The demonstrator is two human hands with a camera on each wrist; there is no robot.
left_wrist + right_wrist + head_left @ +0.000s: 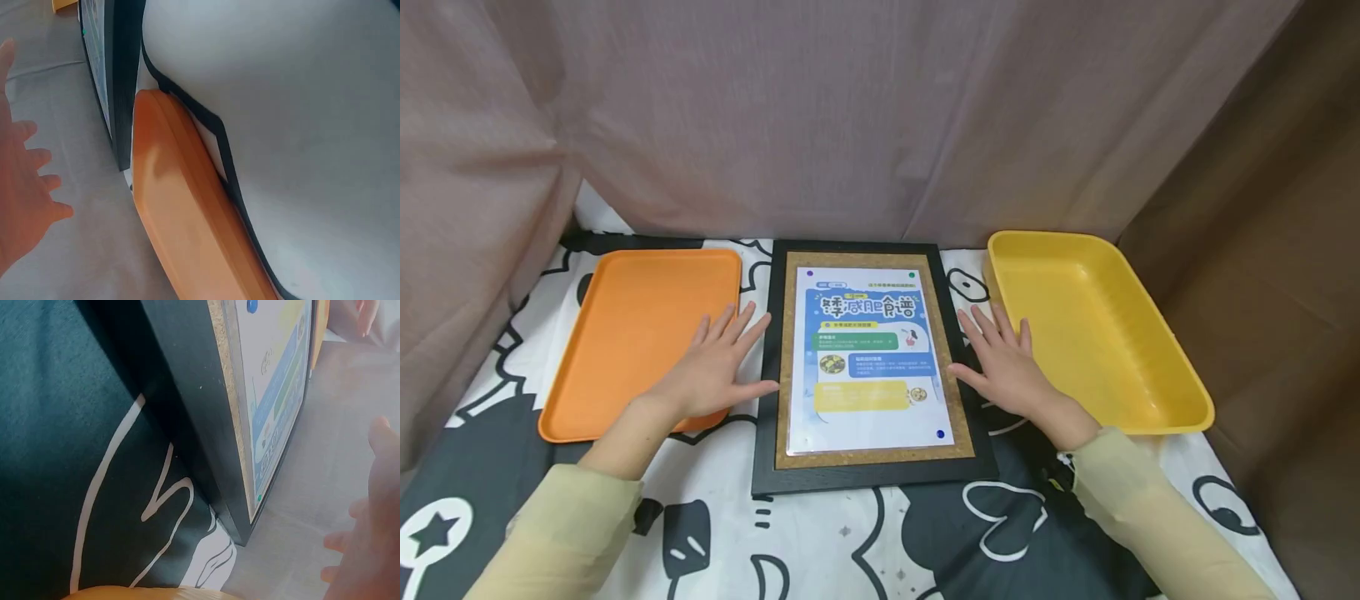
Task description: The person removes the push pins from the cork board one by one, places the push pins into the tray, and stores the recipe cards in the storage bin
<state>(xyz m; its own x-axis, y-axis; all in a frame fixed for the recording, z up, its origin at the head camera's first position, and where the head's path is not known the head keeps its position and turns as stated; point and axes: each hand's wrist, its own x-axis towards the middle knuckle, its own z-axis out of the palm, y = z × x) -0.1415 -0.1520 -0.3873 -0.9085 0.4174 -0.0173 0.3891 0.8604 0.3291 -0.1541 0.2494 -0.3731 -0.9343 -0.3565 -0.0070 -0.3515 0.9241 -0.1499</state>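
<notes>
A cork board in a black frame [874,481] lies between my hands, with a printed poster [868,437] on it. Coloured pins show at three of the poster's corners, among them a blue pin [940,434] at the lower right. My left hand [713,375], fingers spread and straight, overlaps the right edge of the orange tray [640,333], its thumb tip over the frame's left side. On the other side my right hand [1006,368] is spread too, between the frame's right side and the yellow bin [1090,333]. Both hands hold nothing.
Under everything is a black-and-white patterned cloth [842,542]. A brownish curtain [850,125] hangs behind the trays, and a darker fold of curtain [1262,292] closes off the right side. The bin's raised walls stand beside my right forearm.
</notes>
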